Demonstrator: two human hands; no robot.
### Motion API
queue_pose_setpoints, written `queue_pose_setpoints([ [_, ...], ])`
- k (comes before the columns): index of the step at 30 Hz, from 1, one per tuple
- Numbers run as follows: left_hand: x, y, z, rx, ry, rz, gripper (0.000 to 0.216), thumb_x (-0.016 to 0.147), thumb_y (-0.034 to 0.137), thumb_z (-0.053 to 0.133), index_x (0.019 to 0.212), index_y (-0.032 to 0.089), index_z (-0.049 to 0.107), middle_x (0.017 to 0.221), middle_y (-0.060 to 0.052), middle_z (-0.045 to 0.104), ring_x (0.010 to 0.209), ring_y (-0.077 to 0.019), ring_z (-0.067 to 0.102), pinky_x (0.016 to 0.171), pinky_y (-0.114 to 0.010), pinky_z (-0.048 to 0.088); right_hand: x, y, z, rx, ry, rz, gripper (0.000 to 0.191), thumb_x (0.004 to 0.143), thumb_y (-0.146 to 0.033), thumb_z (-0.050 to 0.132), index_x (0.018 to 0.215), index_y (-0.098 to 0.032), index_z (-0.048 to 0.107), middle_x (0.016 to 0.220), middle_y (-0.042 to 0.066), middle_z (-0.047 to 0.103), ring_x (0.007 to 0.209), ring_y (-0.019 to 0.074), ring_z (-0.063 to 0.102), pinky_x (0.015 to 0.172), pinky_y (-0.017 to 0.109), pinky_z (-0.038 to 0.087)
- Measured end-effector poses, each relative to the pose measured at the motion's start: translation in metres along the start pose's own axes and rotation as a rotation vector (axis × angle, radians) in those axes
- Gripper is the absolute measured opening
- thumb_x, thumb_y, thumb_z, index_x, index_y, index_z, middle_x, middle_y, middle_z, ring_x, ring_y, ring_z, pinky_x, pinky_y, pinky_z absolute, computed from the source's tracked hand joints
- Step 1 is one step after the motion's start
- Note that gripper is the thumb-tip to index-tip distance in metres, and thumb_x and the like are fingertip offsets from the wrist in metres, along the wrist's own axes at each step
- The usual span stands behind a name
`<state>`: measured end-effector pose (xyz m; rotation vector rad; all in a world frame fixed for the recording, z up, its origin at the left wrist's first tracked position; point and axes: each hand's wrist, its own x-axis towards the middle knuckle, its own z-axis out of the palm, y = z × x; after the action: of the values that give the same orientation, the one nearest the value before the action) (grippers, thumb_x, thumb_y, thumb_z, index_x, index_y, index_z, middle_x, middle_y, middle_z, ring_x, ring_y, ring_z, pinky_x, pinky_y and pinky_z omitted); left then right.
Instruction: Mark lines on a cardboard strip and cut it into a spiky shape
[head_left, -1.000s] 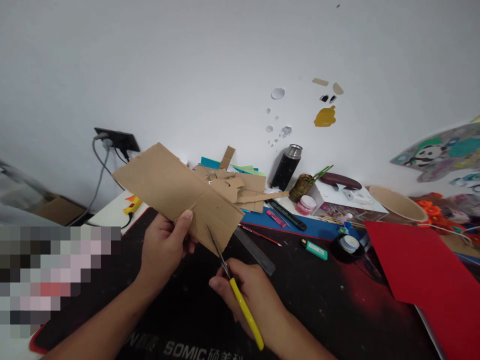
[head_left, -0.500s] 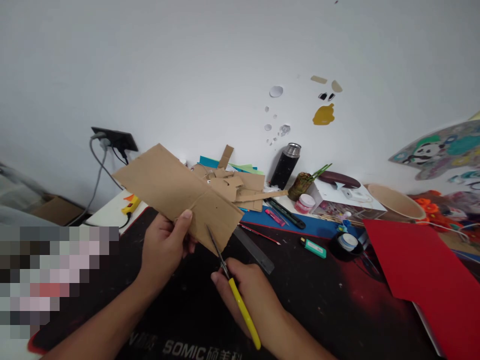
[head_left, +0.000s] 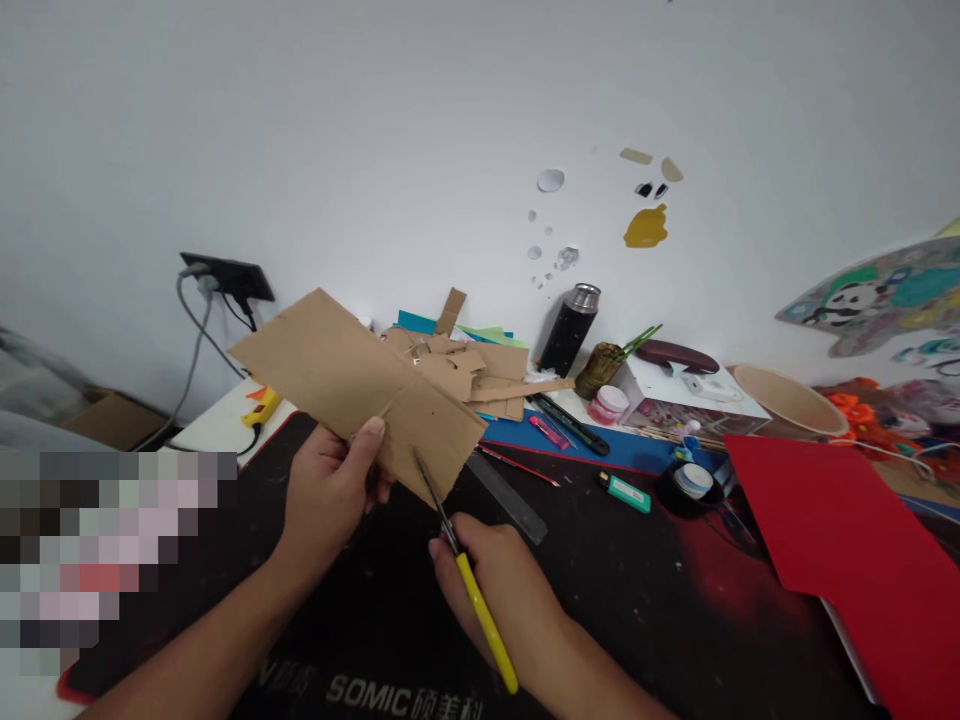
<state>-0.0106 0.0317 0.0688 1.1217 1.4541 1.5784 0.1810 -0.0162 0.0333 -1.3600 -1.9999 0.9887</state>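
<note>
A small pot (head_left: 598, 370) at 2 o'clock on the desk (head_left: 637, 600) holds green stalks. The left hand (head_left: 330, 490) is shut on the cardboard (head_left: 352, 380), held up mid-view. The right hand (head_left: 499, 590) at 5 o'clock grips yellow scissors (head_left: 469, 585), blades on the cardboard's edge

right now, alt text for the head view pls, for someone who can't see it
A person's left hand holds up a brown cardboard sheet while the right hand works yellow-handled scissors into its lower edge, over a black desk mat. Behind lie cardboard scraps, a black flask, a ruler and red paper.
</note>
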Motion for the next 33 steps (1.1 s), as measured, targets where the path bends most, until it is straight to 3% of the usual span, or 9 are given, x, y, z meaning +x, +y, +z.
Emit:
queue_pose_setpoints([
  [15, 0.001, -0.001, -0.001, -0.013, 0.005, -0.003, 0.033, 0.100, 0.041, 0.072, 0.074, 0.025, 0.058, 0.047, 0.004, 0.059, 0.033, -0.0140, 0.052, 0.031, -0.023, 0.039, 0.002, 0.006, 0.007, 0.005, 0.063, -0.047, 0.027, 0.098, -0.026, 0.058, 0.074, -0.022, 0.047, 0.058, -0.005, 0.043, 0.049, 0.0093, 0.038, 0.049, 0.023, 0.021],
  [20, 0.002, 0.000, -0.001, -0.032, -0.004, 0.008, 0.035, 0.098, 0.046, 0.074, 0.075, 0.025, 0.057, 0.047, 0.005, 0.059, 0.033, -0.0141, 0.053, 0.031, -0.022, 0.038, -0.001, 0.002, -0.004, 0.064, 0.011, -0.061, 0.024, 0.100, -0.029, 0.062, 0.078, -0.022, 0.056, 0.059, -0.005, 0.049, 0.048, 0.0095, 0.042, 0.049, 0.023, 0.024],
  [27, 0.001, 0.002, -0.002, -0.008, -0.003, 0.023, 0.035, 0.096, 0.048, 0.075, 0.076, 0.025, 0.058, 0.047, 0.006, 0.059, 0.032, -0.0143, 0.053, 0.031, -0.022, 0.039, -0.002, -0.001, -0.013, 0.107, -0.061, -0.046, 0.024, 0.101, -0.042, 0.072, 0.088, -0.021, 0.070, 0.073, 0.001, 0.072, 0.062, 0.0150, 0.062, 0.061, 0.025, 0.041],
  [33, 0.000, 0.008, -0.001, 0.038, 0.023, 0.021, 0.037, 0.095, 0.049, 0.072, 0.073, 0.026, 0.055, 0.044, 0.006, 0.057, 0.031, -0.0151, 0.053, 0.030, -0.022, 0.037, -0.002, -0.012, -0.027, 0.165, -0.199, 0.081, 0.032, 0.090, -0.047, 0.090, 0.097, -0.021, 0.074, 0.071, -0.002, 0.070, 0.059, 0.0139, 0.057, 0.057, 0.024, 0.039],
])
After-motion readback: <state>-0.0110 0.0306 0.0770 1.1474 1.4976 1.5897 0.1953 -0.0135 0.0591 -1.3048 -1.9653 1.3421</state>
